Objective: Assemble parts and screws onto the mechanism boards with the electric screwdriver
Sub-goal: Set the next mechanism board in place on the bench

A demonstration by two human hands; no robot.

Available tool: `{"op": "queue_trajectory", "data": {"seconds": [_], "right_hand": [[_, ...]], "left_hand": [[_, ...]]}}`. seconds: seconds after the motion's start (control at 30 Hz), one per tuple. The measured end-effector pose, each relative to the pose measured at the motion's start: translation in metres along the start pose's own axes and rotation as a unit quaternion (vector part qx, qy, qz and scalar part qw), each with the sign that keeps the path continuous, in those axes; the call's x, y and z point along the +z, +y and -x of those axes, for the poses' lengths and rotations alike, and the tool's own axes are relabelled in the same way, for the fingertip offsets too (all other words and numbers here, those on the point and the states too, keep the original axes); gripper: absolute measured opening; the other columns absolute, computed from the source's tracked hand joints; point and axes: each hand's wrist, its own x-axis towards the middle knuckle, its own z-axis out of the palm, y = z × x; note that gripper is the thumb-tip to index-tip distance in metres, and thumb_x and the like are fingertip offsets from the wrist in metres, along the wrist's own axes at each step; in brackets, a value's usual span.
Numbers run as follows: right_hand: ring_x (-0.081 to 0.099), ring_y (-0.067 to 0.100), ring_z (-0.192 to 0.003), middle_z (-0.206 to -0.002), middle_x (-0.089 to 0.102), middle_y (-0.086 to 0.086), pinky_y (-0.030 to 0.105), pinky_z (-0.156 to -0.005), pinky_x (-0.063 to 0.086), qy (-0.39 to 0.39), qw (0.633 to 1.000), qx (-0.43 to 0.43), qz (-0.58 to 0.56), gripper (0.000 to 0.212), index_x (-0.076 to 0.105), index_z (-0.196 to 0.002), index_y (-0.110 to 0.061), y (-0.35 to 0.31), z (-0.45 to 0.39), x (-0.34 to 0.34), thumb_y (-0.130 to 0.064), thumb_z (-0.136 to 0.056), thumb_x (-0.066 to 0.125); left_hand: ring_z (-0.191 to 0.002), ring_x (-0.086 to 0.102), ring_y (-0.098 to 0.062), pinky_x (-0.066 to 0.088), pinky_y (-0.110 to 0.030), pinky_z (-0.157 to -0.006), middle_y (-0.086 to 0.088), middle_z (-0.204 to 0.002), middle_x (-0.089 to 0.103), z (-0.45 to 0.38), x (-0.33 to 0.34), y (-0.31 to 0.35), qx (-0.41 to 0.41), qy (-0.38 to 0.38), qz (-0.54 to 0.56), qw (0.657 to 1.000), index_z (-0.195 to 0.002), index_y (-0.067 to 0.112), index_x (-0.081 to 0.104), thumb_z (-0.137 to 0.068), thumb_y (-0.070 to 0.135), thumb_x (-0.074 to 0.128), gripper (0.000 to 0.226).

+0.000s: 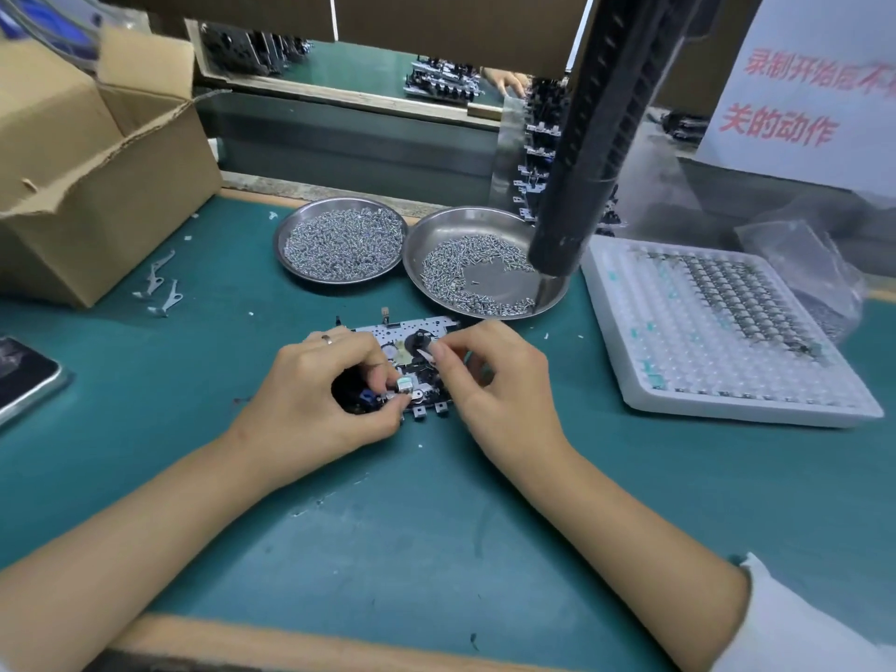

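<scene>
Metal part [404,384] pinched by left hand [315,395] | right hand [489,375] grip contents unclear

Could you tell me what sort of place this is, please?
Most likely a factory assembly bench: two steel dishes of screws, a hanging electric screwdriver, and a mechanism board being worked on by both hands.

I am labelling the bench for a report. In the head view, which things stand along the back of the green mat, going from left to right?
cardboard box → fuller screw dish → second screw dish → hanging electric screwdriver → white parts tray
</scene>
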Motion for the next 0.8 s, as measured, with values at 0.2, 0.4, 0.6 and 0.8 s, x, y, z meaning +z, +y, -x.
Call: {"op": "queue_trajectory", "data": {"seconds": [0.2, 0.4, 0.6, 0.8], "right_hand": [[0.056, 0.031, -0.095, -0.105, 0.064, 0.011, 0.040, -0.080, 0.045, -0.029, 0.944, -0.237, 0.226, 0.038, 0.068, -0.112, -0.008, -0.017, 0.010, 0.012, -0.037, -0.087, 0.062], [0.051, 0.035, -0.106, -0.130, 0.050, 0.020, 0.044, -0.083, 0.042, -0.171, 0.913, -0.211, 0.305, 0.039, 0.060, -0.122, -0.014, -0.033, 0.017, 0.022, -0.038, -0.093, 0.049], [0.052, 0.030, -0.100, -0.124, 0.053, 0.014, 0.038, -0.079, 0.042, -0.165, 0.901, -0.204, 0.346, 0.039, 0.060, -0.121, -0.021, -0.040, 0.042, 0.002, -0.045, -0.090, 0.053], [0.057, 0.030, -0.103, -0.126, 0.055, 0.013, 0.035, -0.081, 0.048, -0.152, 0.894, -0.171, 0.386, 0.028, 0.062, -0.107, -0.022, -0.025, 0.095, -0.058, -0.042, -0.092, 0.052]], "left_hand": [[-0.077, 0.053, -0.006, 0.042, -0.034, -0.082, 0.016, -0.084, 0.061, -0.004, -0.005, 0.003, -0.052, 0.095, 0.002, 0.994, -0.088, 0.020, 0.057, -0.083, 0.037, 0.045, 0.021], [-0.085, 0.051, -0.009, 0.040, -0.038, -0.084, 0.017, -0.088, 0.055, -0.003, -0.005, 0.000, -0.026, 0.096, -0.022, 0.995, -0.093, 0.015, 0.061, -0.089, 0.033, 0.042, 0.027], [-0.085, 0.051, -0.011, 0.040, -0.037, -0.081, 0.009, -0.090, 0.057, 0.005, -0.007, 0.005, 0.109, 0.021, -0.040, 0.993, -0.093, 0.009, 0.062, -0.094, 0.031, 0.042, 0.030], [-0.082, 0.052, -0.015, 0.038, -0.034, -0.080, 0.000, -0.087, 0.063, 0.007, -0.005, 0.005, 0.224, 0.012, -0.106, 0.969, -0.095, 0.009, 0.061, -0.096, 0.031, 0.043, 0.029]]}}
